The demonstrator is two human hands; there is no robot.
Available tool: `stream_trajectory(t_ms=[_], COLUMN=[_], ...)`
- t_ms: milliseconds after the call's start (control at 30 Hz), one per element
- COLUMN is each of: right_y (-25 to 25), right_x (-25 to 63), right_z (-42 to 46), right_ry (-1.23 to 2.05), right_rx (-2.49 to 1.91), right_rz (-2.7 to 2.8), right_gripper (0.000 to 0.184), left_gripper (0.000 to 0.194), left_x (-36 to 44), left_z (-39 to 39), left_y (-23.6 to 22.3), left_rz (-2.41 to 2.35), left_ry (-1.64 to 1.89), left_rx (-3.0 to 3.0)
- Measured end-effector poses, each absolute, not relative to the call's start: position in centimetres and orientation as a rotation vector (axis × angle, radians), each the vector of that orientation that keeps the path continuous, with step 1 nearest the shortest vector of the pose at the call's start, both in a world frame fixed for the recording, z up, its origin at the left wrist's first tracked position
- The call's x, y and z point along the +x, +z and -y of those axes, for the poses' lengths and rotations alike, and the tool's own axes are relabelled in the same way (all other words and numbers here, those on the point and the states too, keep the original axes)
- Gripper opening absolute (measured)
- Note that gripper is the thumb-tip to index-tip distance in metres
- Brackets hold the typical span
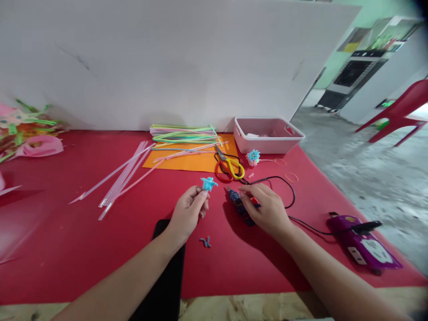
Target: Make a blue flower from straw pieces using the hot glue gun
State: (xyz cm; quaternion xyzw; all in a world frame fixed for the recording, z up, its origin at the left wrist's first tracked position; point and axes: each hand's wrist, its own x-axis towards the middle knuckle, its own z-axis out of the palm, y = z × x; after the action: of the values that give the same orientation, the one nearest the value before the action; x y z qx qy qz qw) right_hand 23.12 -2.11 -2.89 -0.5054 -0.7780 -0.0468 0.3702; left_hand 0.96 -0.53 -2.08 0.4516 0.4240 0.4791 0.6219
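Red tbl (83, 249); blue flower (208, 183) pinched in L hand (189, 208).

The red table (67, 232) holds a pink basket (264, 146), orange paper (187, 165), see-through pink strips (124, 174), little blue-gray bits (208, 243) and a purple plug box (347, 236).

Right hand (267, 208) over the glue gun (236, 200); left of it, left hand (187, 208) pinches 1 flower (208, 184); scissors (228, 161) beyond.

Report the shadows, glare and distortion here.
In the head view, a dark shadow spreads beneath the right hand; in the head view, pale sheen washes the red table at far left; in the head view, the chair looks slanted and stretched, and the top right corner darkens.
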Motion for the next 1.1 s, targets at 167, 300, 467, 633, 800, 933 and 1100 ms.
stream_trajectory(t_ms=[167,300,467,633,800,933,1100], right_y=[-3.05,-3.08,-2.76,-2.40,-2.31,-2.32,-2.38], right_x=[22.97,22.73,22.69,22.98,23.24,23.26,23.20], right_z=[2.06,2.12,2.15,2.03,1.95,1.95,2.06], right_ry=[-0.104,-0.101,-0.116,-0.112,-0.110,-0.086,-0.070], right_rx=[-1.300,-1.307,-1.312,-1.316,-1.325,-1.328,-1.371], right_rz=[2.021,2.028,2.015,1.998,1.976,1.971,1.948], right_gripper=[0.015,0.014,0.015,0.014,0.013,0.013,0.015], left_gripper=[0.025,0.026,0.027,0.029,0.028,0.029,0.029], left_x=[0.88,0.78,0.79,0.90,1.07,1.19,1.19], left_z=[0.57,0.63,0.66,0.55,0.42,0.40,0.29], left_y=[-2.04,-2.10,-2.16,-2.05,-1.76,-1.63,-1.87], left_rz=[-0.993,-0.998,-1.005,-1.014,-1.026,-1.032,-1.037], left_ry=[1.092,1.082,1.079,1.084,1.076,1.063,1.061], left_rx=[1.030,1.021,0.984,0.950,0.933,0.930,0.934])
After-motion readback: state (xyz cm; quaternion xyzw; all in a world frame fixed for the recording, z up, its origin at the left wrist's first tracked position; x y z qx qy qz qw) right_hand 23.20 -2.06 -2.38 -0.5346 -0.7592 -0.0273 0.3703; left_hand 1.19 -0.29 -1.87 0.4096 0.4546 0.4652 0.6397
